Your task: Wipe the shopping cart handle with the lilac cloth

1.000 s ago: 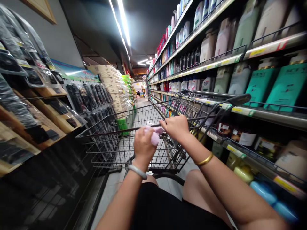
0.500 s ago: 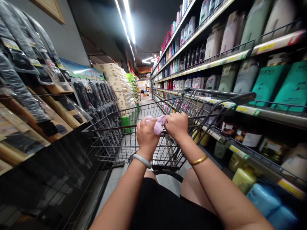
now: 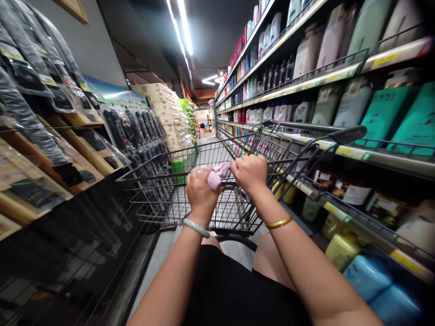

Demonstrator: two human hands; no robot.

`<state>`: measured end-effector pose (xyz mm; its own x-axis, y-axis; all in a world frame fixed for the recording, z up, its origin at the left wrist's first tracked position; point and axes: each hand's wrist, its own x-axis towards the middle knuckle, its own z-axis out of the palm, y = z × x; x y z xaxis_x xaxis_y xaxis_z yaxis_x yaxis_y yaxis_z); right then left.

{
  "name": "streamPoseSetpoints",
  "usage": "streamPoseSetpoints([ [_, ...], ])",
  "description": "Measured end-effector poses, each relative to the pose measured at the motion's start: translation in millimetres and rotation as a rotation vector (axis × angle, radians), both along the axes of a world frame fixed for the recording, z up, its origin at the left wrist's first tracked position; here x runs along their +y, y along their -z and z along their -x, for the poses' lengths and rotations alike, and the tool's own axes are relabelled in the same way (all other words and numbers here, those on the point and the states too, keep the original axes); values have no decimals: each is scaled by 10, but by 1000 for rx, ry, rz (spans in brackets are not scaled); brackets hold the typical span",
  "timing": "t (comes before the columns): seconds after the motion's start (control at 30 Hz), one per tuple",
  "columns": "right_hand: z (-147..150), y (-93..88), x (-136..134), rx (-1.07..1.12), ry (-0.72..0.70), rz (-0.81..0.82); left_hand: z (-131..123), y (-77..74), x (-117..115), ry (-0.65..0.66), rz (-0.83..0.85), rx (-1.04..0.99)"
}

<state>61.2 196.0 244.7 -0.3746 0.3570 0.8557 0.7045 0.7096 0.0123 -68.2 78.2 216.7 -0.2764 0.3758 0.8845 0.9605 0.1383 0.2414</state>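
Note:
A small fluffy lilac cloth (image 3: 214,179) pokes out of my left hand (image 3: 201,192), whose fingers are closed around it on the near rim of a black wire shopping cart (image 3: 190,199). To the right, my right hand (image 3: 250,173) is closed at the same rim, beside the cloth's far end; its fingers curl over the rim bar. A small gap shows between the two hands. The cart's basket stands sideways in front of my knees, with its handle (image 3: 351,135) off to the right. A pale bangle is on the left wrist, a gold one on the right.
Shelves of bottles (image 3: 384,111) line the right side, close to the cart handle. Wrapped goods (image 3: 68,149) hang and stand along the left. Stacked boxes (image 3: 162,113) rise beyond the cart, and the tiled aisle (image 3: 209,151) runs ahead.
My left hand has shifted slightly left with the lilac cloth, away from my right hand. The right hand no longer touches the cloth's end and sits on the cart rim.

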Motion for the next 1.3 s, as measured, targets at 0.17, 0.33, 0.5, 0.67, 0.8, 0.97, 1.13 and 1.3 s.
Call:
streamPoseSetpoints([
  [0.17,-6,5,4,1,9,12,-111,512,-27,15,258,76],
  [0.33,-14,1,10,-4,4,-7,85,854,-139,0,209,-34],
  [0.5,-18,-1,4,2,23,-10,220,100,-90,23,-97,-9],
  [0.67,-22,-8,-19,-3,28,3,151,483,-70,26,49,40],
  [0.8,-31,-12,-13,-12,26,1,227,1044,-134,44,109,-77],
  [0.97,-28,-6,-5,-14,38,-2,325,378,-150,53,-179,-65],
  [1.13,-28,-13,-24,-15,49,7,279,208,-106,-1,-16,-14],
  [1.3,-40,-9,-31,-23,45,-4,373,927,-213,13,36,-152],
])
